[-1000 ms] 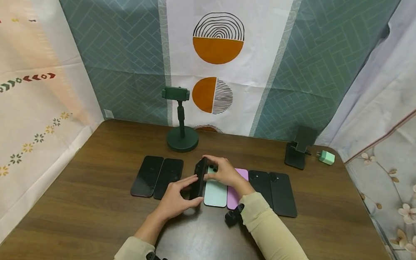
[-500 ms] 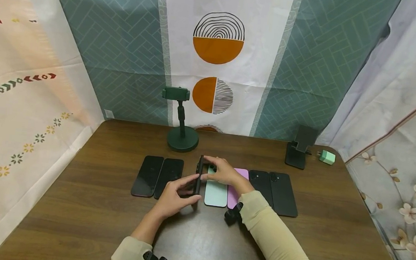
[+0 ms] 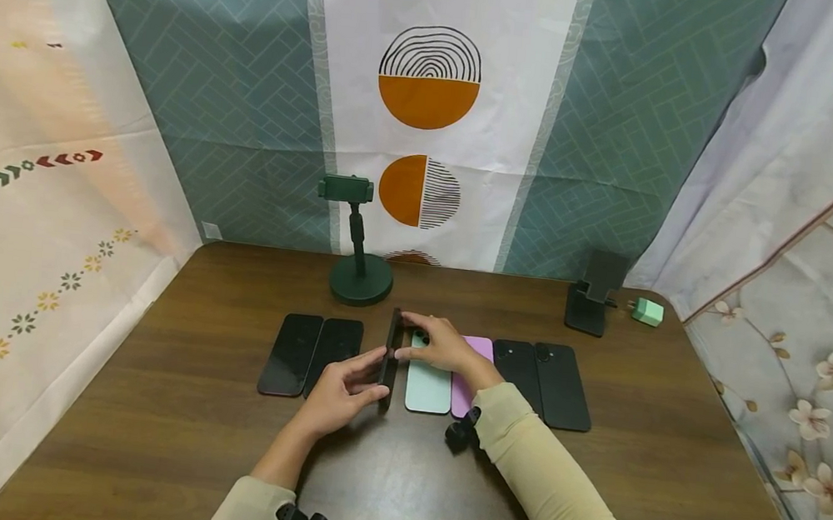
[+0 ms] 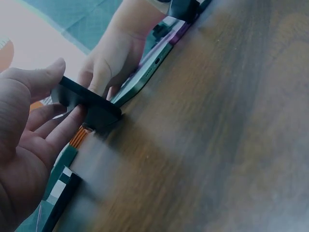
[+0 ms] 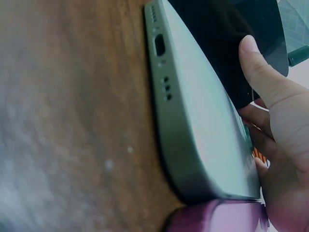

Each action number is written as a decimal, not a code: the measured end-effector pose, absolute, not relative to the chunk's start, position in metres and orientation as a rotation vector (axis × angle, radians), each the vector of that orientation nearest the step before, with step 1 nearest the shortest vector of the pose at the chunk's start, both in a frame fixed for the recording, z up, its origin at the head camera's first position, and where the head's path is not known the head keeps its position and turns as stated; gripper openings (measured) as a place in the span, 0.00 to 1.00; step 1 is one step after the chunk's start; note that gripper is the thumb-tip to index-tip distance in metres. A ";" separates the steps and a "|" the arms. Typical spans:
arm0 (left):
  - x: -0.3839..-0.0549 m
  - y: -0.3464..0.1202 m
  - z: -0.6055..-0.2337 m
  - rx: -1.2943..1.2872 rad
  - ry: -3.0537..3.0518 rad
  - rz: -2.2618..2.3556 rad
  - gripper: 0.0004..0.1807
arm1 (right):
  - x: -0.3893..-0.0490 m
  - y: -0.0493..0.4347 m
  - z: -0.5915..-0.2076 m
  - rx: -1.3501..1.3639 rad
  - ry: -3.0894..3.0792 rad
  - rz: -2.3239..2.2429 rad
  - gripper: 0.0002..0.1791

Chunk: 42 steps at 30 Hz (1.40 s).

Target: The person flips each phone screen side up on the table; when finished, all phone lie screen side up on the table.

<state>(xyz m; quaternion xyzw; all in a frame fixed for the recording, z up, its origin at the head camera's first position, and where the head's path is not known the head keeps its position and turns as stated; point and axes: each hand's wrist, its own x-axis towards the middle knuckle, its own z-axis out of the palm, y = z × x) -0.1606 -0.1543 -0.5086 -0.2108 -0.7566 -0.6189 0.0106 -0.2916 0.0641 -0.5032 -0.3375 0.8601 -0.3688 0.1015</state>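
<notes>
A black smartphone (image 3: 390, 360) stands on its long edge between both hands, seen almost edge-on in the head view. My left hand (image 3: 334, 394) grips it from the near left, thumb at the near end and fingers against its left face. My right hand (image 3: 441, 348) holds its far part; in the right wrist view the thumb (image 5: 260, 70) lies on the dark glossy face. Just right of it lies a mint-green smartphone (image 3: 429, 387), back up, under my right hand. A purple smartphone (image 3: 466, 390) lies beside that one, partly hidden by the right wrist.
Two black phones (image 3: 290, 357) lie left of the hands, and two more black phones (image 3: 562, 387) lie at the right. Behind stand a dark green phone stand (image 3: 360, 280) and a black stand (image 3: 586, 310). A light green charger plug (image 3: 647, 312) lies at the back right.
The held smartphone has turned from showing its broad black side to nearly edge-on, and shifted slightly left. Both hands keep hold of it. The head view has shifted a little.
</notes>
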 end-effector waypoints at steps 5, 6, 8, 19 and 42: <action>-0.158 -0.158 -0.505 -0.627 -2.409 -1.911 0.35 | -0.291 0.062 -0.506 -0.986 2.567 -1.087 0.42; -0.158 -0.159 -0.505 -0.619 -2.422 -1.903 0.35 | -0.291 0.061 -0.507 -0.985 2.571 -1.091 0.42; -0.157 -0.161 -0.504 -0.598 -2.444 -1.894 0.35 | -0.291 0.060 -0.508 -0.992 2.579 -1.101 0.41; -0.155 -0.165 -0.500 -0.492 -2.456 -1.938 0.41 | -0.287 0.056 -0.511 -0.986 2.643 -1.113 0.38; -0.157 -0.171 -0.511 -0.426 -2.785 -1.235 0.43 | -0.285 0.054 -0.510 -1.021 2.684 -1.059 0.35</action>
